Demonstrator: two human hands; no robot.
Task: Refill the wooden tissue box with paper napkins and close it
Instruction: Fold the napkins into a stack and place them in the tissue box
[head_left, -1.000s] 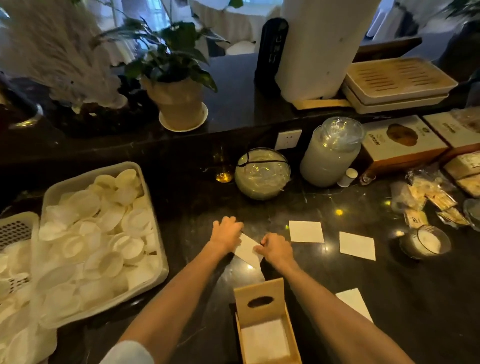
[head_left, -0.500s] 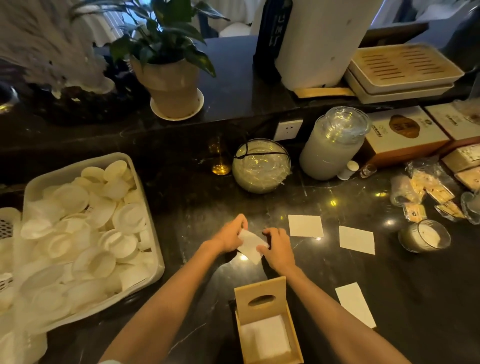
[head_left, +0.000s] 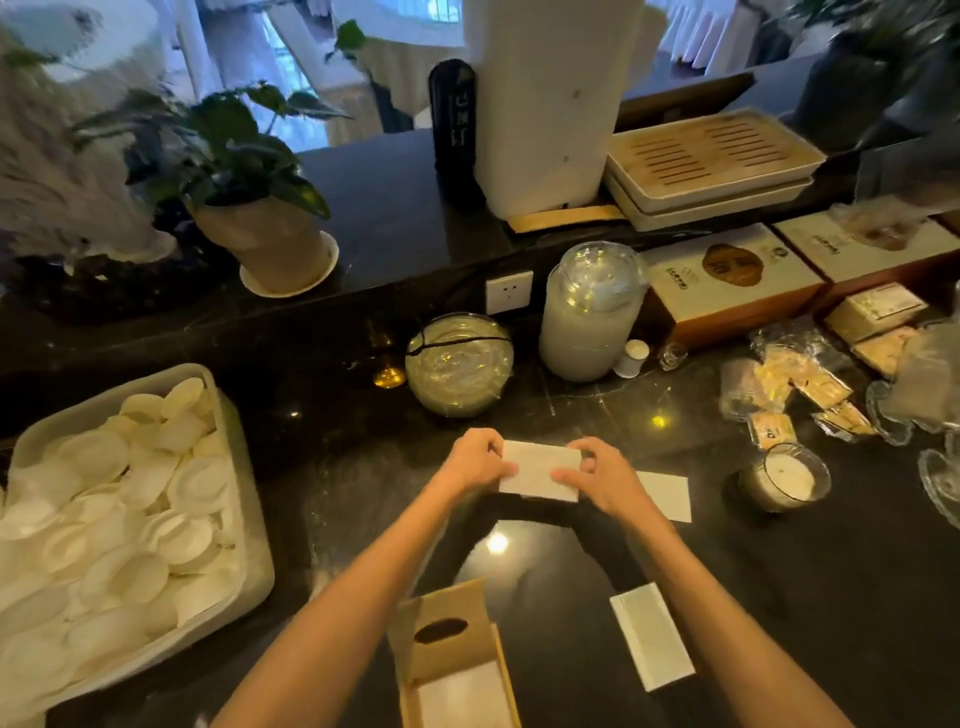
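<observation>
I see a bin (head_left: 250, 499) of white dishes left, potted plant (head_left: 262, 244) behind, glass bowl (head_left: 460, 364) beside tall jar (head_left: 592, 317), candle (head_left: 784, 478) right.

I read the glossy black stone worktop (head_left: 779, 597) as dark throughout, with faint pale veins and yellow light spots. The folded white paper napkin (head_left: 540, 470) is plain, with no print. The light tan wooden tissue box (head_left: 467, 654) shows a dark oval slot in its lid and a white stack inside. I log a plain white napkin strip (head_left: 652, 642) and a plain white napkin square (head_left: 667, 493). The off-white plastic tray (head_left: 257, 540) carries creamy white round discs (head_left: 140, 519). The beige plant pot (head_left: 265, 244) bears dark green leaves. The cream slatted tray (head_left: 711, 150) has tan stripes.
</observation>
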